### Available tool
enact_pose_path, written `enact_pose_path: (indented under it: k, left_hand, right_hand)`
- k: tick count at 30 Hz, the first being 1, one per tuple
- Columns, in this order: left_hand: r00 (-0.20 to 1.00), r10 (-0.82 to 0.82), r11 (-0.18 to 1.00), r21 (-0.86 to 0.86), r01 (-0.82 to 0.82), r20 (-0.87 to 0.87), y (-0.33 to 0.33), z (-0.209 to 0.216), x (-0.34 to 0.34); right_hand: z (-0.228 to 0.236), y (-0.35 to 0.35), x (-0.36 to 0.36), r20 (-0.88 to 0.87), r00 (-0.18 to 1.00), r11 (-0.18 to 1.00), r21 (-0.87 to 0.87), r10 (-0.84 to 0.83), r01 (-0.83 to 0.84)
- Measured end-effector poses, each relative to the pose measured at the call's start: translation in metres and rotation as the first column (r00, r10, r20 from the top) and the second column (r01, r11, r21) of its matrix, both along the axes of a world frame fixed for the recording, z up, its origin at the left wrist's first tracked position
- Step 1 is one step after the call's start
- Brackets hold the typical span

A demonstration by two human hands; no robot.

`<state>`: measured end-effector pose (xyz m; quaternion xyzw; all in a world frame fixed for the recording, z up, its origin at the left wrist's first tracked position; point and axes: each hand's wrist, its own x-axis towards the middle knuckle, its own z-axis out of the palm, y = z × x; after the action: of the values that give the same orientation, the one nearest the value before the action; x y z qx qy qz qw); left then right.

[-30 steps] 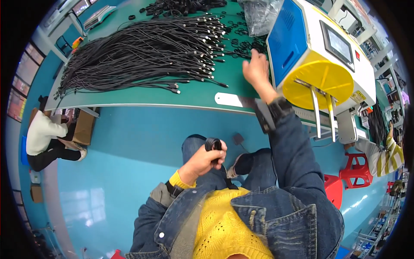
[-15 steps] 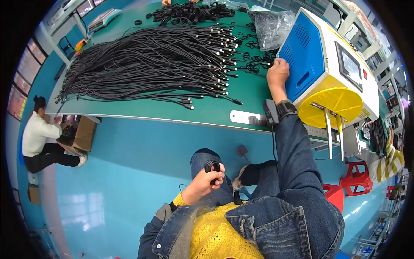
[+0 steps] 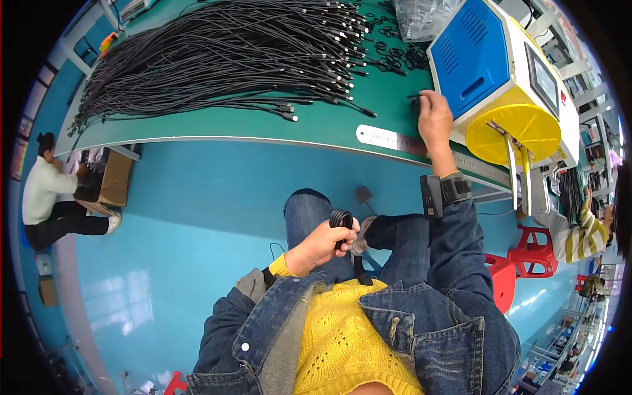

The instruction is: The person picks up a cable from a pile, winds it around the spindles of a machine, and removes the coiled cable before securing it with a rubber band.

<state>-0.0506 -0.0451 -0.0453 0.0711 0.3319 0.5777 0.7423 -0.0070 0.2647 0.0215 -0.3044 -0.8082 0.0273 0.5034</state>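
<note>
My left hand (image 3: pixel 322 245) is over my lap, closed around a coiled black cable (image 3: pixel 341 220). My right hand (image 3: pixel 435 120) reaches out onto the green workbench (image 3: pixel 217 128) beside the blue side of a machine (image 3: pixel 474 62); its fingers pinch a small black piece (image 3: pixel 415 100) at the bench surface. A black device is strapped to my right wrist (image 3: pixel 440 193). A large bundle of long black cables (image 3: pixel 217 52) lies spread across the bench to the left of that hand.
The blue, white and yellow machine has a yellow round front (image 3: pixel 513 131) and metal rods. A steel ruler (image 3: pixel 395 139) lies on the bench edge. Small black rings (image 3: pixel 388 52) and a clear bag (image 3: pixel 428 16) sit behind. One person (image 3: pixel 46 197) crouches at left by a cardboard box (image 3: pixel 112 178); another sits at right by red stools (image 3: pixel 533 250).
The view tilted so the bench sits higher and closer. My right hand moved down the bench toward its front edge beside the machine. My left hand kept the coil over my lap.
</note>
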Motion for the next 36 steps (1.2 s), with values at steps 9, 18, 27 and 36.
enact_pose_path:
  k: [9, 18, 27, 36]
  left_hand:
    - [0.994, -0.091, 0.996, -0.009, 0.091, -0.058, 0.002, 0.002, 0.007]
    - [0.994, -0.052, 0.999, 0.007, 0.053, -0.098, -0.001, 0.012, 0.021]
    - [0.928, 0.308, 0.951, 0.111, -0.290, -0.212, 0.013, 0.035, 0.016]
    - [0.808, 0.405, 0.914, 0.217, -0.343, -0.428, 0.092, 0.074, 0.021]
  right_hand:
    - [0.005, -0.023, 0.026, 0.060, 0.988, 0.987, -0.080, 0.142, -0.137]
    - [-0.011, -0.013, 0.009, 0.411, 0.912, 0.997, 0.071, 0.004, -0.036]
    - [0.028, -0.089, 0.045, -0.591, 0.794, 0.158, -0.778, 0.142, -0.608]
    - [0.014, -0.104, 0.094, -0.671, 0.741, -0.264, -0.719, 0.022, -0.643]
